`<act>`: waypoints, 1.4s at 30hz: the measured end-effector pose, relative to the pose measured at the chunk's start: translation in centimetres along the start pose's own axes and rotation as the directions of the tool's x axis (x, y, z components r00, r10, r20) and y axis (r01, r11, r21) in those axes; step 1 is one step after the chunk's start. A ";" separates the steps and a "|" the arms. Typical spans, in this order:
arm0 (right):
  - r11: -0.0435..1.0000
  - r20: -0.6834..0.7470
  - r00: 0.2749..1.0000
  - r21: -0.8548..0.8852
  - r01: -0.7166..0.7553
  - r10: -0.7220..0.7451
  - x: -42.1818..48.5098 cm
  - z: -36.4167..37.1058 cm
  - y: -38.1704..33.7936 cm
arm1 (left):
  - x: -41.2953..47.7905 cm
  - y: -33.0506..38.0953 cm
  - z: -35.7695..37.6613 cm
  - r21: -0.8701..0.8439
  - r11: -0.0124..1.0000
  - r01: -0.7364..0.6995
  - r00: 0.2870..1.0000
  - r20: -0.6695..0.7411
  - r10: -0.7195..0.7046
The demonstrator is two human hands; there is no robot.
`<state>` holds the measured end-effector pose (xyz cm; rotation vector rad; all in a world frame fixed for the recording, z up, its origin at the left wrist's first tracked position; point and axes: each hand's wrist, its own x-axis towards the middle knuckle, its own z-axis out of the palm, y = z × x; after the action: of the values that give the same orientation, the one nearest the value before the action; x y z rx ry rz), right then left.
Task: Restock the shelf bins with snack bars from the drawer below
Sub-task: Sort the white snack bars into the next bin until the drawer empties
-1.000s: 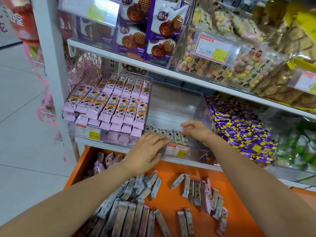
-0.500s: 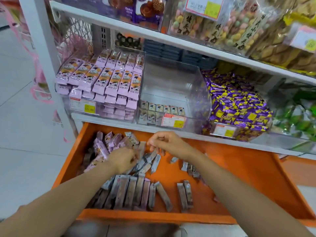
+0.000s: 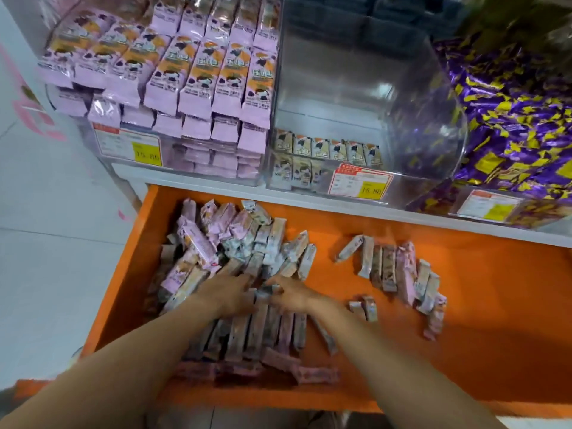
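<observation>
Left hand (image 3: pixel 233 294) and right hand (image 3: pixel 292 297) sat on heaped pink-wrapped snack bars (image 3: pixel 198 246) in orange drawer (image 3: pixel 479 335); grip blurred, cannot tell. Likely risk: slick wrappers slipping from an overfull scoop.

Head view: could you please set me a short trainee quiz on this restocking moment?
1. True or false: the left hand and right hand are both in the drawer.
2. The bars in the middle bin lie at its: A front, B back, C top.
3. Fill in: the drawer is coloured ___.
Key: 1 true; 2 A; 3 orange.
</observation>
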<state>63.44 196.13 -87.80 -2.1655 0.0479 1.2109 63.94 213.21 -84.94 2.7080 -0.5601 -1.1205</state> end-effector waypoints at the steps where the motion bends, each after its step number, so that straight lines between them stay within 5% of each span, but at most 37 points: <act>1: 0.999 0.006 1.000 -0.032 0.009 -0.009 0.6 0.5 0.0 | 0.1 0.0 0.0 -0.016 1.000 0.006 1.000 -0.011 -0.006; 9: 0.986 -0.112 0.994 -0.167 0.000 -0.019 3.3 3.2 0.6 | 1.7 -1.5 0.5 -0.158 0.987 0.025 1.000 0.008 -0.024; 14: 0.999 -0.086 0.996 0.036 0.035 -0.032 2.8 1.7 1.5 | 1.7 -2.5 0.3 -0.454 0.890 0.028 1.000 0.017 -0.022; 20: 0.885 -0.191 0.980 0.464 0.042 0.053 0.4 -1.3 2.0 | 0.8 -2.0 -0.1 -0.834 0.548 0.065 0.992 -0.007 -0.128; 23: 0.829 -0.232 0.970 0.555 0.070 0.074 -0.3 -2.1 1.8 | 0.5 -1.1 -0.3 -0.956 0.289 0.053 0.987 0.006 -0.162; 28: 0.728 -0.258 0.966 0.662 0.178 -0.002 -2.4 -2.2 0.2 | -0.3 0.6 -1.1 -0.998 -0.029 0.052 0.976 0.057 -0.210; 31: 0.624 -0.271 0.963 0.751 0.216 -0.008 -3.1 -2.1 -0.3 | -1.5 1.5 -1.7 -0.988 -0.148 0.039 0.996 0.049 -0.068; 34: 0.596 -0.278 0.959 0.762 0.254 -0.053 -3.9 -2.3 -0.5 | -2.4 1.4 -2.0 -0.995 -0.096 0.037 0.999 0.037 -0.008; 42: 0.525 -0.208 0.970 0.815 0.244 -0.127 -6.7 -2.8 -0.7 | -3.4 0.7 -1.7 -0.996 -0.092 -0.009 0.993 0.002 -0.115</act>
<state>61.91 193.35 -81.26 -1.3146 0.3696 0.6809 62.69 213.93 -81.33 1.2707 0.4196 -0.7870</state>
